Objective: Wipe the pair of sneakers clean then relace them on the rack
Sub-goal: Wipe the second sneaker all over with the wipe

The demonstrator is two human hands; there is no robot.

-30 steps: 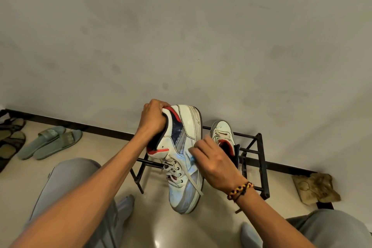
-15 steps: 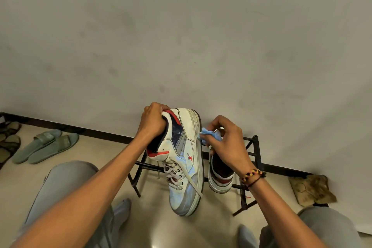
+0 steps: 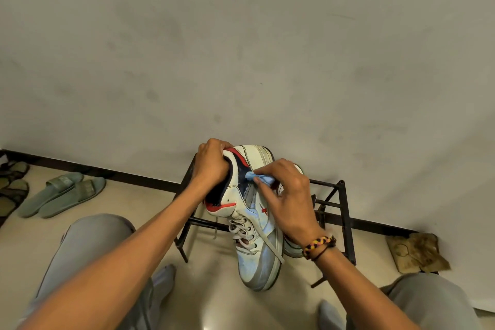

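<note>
A white sneaker [image 3: 255, 254] with red and navy trim hangs toe-down in front of a black metal rack [image 3: 347, 225]. My left hand [image 3: 211, 165] grips its heel collar. My right hand [image 3: 289, 199] presses a small blue cloth [image 3: 258, 177] against the sneaker's navy side panel near the heel. The laces are loose, with one end trailing down the side. The second sneaker [image 3: 293, 249] rests on the rack behind my right hand, mostly hidden.
A plain wall rises right behind the rack. Green slides [image 3: 61, 194] and dark sandals [image 3: 12, 193] lie on the floor at left. A crumpled brown rag [image 3: 416, 252] sits at right by the baseboard. My knees in grey trousers flank the rack.
My right hand lifted off the sneaker's side, the blue cloth came into view near the second sneaker, and the hand now presses it on the held sneaker's upper side. My left hand kept its grip.
</note>
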